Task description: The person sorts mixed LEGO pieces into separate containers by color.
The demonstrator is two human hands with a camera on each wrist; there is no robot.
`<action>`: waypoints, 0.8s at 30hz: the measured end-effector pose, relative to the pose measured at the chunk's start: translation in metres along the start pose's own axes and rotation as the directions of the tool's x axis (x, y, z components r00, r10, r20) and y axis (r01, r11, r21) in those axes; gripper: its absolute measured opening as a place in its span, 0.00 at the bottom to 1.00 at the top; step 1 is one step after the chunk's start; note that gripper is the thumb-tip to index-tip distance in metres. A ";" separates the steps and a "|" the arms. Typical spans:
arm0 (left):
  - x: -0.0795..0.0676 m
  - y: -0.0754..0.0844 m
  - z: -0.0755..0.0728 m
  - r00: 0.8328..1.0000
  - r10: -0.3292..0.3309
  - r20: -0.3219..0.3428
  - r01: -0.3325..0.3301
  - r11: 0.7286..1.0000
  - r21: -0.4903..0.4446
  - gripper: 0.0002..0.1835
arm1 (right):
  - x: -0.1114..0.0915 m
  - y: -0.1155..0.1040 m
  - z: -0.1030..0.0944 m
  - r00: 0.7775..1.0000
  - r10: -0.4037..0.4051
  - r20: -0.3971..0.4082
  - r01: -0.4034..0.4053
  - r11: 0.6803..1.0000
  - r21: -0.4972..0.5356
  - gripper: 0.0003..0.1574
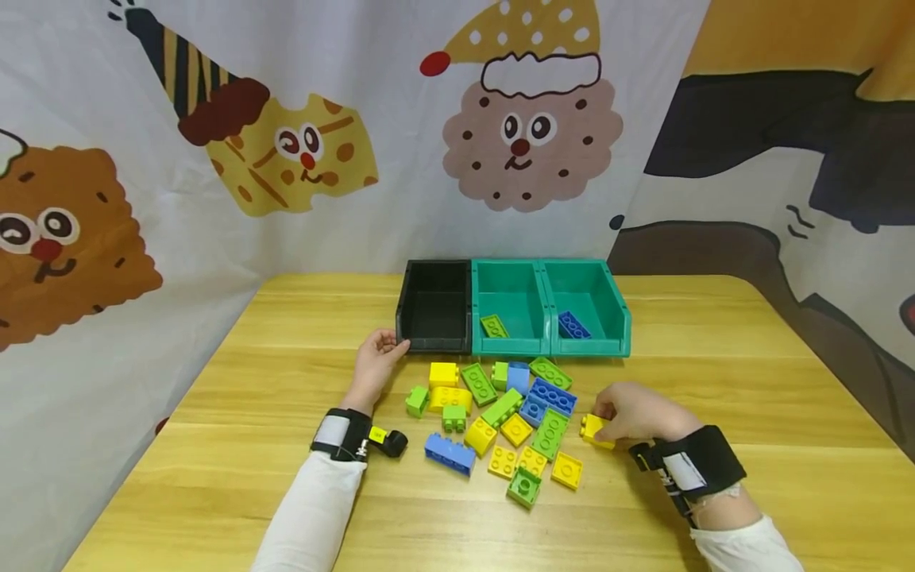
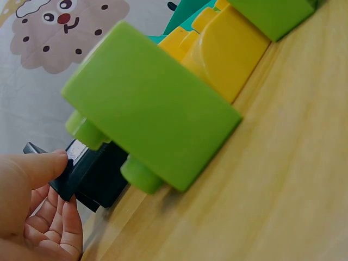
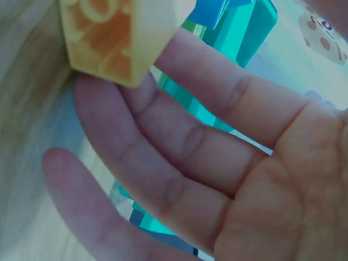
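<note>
The left hand (image 1: 375, 365) pinches the near left corner of the black bin (image 1: 434, 346), thumb over the lip and fingers bent beneath it, a hold that seems meant to steady the bin. The right hand (image 1: 646, 413) holds a yellow block (image 1: 594, 430) at the right edge of the loose blocks (image 1: 503, 407); its studs point left and its hollow underside faces the wrist, so it probably suits a sideways fingertip hold better than a grip from above. Whether it touches the counter (image 1: 286, 357) cannot be told. The black bin, the middle teal bin (image 1: 510, 347) and the right teal bin (image 1: 592, 348) stand side by side, low fronts towards the person, likely for easy reach. The middle one contains a green block (image 1: 494, 326) and the right one a blue block (image 1: 573, 325), which suggests a colour for each.
</note>
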State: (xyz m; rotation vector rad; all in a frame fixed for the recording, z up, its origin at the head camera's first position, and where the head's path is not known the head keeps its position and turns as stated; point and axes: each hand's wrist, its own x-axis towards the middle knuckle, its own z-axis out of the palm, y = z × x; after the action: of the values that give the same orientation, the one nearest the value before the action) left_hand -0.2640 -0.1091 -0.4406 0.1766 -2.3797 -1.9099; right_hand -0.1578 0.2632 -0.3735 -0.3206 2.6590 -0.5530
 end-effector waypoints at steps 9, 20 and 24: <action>-0.001 -0.001 0.000 1.000 -0.003 0.000 0.003 1.000 0.005 0.13 | 0.001 -0.006 0.006 0.999 -0.008 -0.051 0.005 0.999 -0.042 0.19; 0.000 -0.001 0.000 1.000 -0.003 0.002 0.003 1.000 0.004 0.12 | 0.003 0.000 0.002 0.992 -0.085 -0.093 0.082 0.996 -0.038 0.17; 0.000 -0.002 0.000 1.000 -0.007 0.001 0.007 1.000 0.004 0.13 | 0.002 -0.002 -0.006 0.984 -0.105 -0.141 0.102 0.994 -0.027 0.14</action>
State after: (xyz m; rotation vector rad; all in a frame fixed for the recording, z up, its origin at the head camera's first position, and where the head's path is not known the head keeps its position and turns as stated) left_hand -0.2645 -0.1090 -0.4424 0.1849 -2.3873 -1.9090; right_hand -0.1621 0.2630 -0.3680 -0.4429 2.7986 -0.6034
